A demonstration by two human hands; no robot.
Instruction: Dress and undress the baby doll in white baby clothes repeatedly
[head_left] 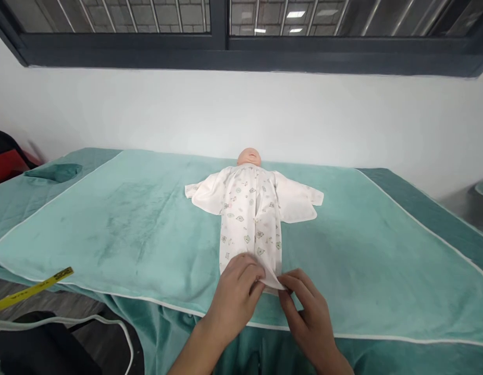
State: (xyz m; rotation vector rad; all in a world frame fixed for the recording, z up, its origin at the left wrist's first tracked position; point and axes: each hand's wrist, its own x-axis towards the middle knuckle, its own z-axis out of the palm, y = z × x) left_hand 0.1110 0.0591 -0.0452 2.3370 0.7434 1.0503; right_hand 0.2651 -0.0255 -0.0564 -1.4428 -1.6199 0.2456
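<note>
A baby doll [249,156] lies face up on a green blanket, its head toward the wall. It wears a white patterned baby gown [239,224] with both sleeves spread out sideways. At the lower hem, my left hand [239,286] pinches the cloth near the middle of the gown. My right hand [306,307] grips the pointed corner of the front flap at the lower right, between thumb and fingers. The flap is lifted a little and stretches between the two hands. The doll's limbs are hidden under the cloth.
The pale green blanket [147,250] covers a padded table against a white wall [241,114], below a dark window frame [241,57]. A yellow tape strip [34,289] and a white cord [88,319] are at the lower left. A red and black bag [7,161] sits far left.
</note>
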